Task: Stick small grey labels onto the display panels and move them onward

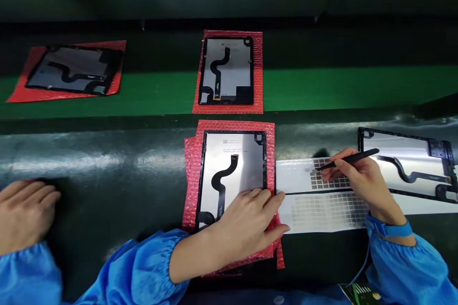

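Observation:
A display panel (232, 162) lies back-up on red bubble wrap (191, 186) in front of me, with a black flex cable curving down its middle. My left hand (246, 221) rests flat on its lower right corner, fingers stretched out and holding nothing. To the right, my right hand (361, 178) pinches a thin black tool (352, 157), perhaps tweezers. The tool's tip touches a white sheet (296, 176) carrying a grid of small grey stickers. A second sticker sheet (322, 212) lies just below it.
Another bare panel (404, 162) lies at the right edge of the dark bench. On the green conveyor belt (322, 88) behind are two more panels on red wrap (227, 71) (73, 71). A co-worker's hand (21, 214) in a blue sleeve rests at far left.

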Demonstrator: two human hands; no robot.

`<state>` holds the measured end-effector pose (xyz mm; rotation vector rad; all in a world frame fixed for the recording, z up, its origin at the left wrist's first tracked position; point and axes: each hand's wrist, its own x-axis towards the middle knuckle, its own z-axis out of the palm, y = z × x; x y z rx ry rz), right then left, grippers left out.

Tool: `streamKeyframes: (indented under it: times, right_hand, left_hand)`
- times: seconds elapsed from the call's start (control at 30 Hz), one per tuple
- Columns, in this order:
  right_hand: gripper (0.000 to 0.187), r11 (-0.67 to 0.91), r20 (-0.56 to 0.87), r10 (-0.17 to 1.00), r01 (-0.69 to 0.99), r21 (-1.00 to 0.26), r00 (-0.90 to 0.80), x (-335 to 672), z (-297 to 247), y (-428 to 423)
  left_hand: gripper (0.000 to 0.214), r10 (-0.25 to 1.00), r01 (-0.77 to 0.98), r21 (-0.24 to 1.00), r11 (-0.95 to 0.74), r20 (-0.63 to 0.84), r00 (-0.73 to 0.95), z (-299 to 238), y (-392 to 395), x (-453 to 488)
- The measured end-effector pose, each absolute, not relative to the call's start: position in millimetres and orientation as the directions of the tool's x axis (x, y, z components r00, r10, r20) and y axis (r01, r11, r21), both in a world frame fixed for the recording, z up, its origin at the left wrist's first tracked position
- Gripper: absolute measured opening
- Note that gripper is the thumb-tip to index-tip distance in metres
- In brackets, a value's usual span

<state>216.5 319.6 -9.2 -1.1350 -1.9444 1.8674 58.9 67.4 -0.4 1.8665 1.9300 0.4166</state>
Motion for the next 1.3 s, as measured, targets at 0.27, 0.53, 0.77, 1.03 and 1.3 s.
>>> streamKeyframes:
  times: [0.27, 0.53, 0.77, 1.03, 1.3]
  right_hand:
    - [0.044, -0.225, -0.348, 0.578, 0.265, -0.938, -0.739, 182.7, -9.8, 260.0]
    - [0.029, -0.27, -0.282, 0.537, 0.155, -0.95, -0.795, 161.7, -33.2, 230.7]
    - [0.017, -0.294, -0.282, 0.496, 0.147, -0.944, -0.821, 162.7, -35.1, 235.3]
    - [0.017, -0.312, -0.276, 0.513, 0.123, -0.942, -0.813, 159.8, -32.3, 232.8]
    - [0.015, -0.297, -0.257, 0.508, 0.113, -0.948, -0.822, 158.9, -29.3, 232.5]
  left_hand:
    - [0.045, 0.998, 0.894, 0.444, 0.061, 0.004, -0.069, -0.5, 53.7, 51.8]
    - [0.052, 0.981, 0.916, 0.387, 0.106, 0.111, -0.16, -8.4, 45.6, 40.8]
    - [0.059, 0.972, 0.907, 0.397, 0.143, 0.118, -0.205, -7.2, 48.7, 42.5]
    - [0.059, 0.979, 0.906, 0.401, 0.137, 0.083, -0.185, -6.1, 47.1, 41.1]
    - [0.058, 0.981, 0.925, 0.353, 0.139, 0.078, -0.177, -6.9, 45.8, 41.5]
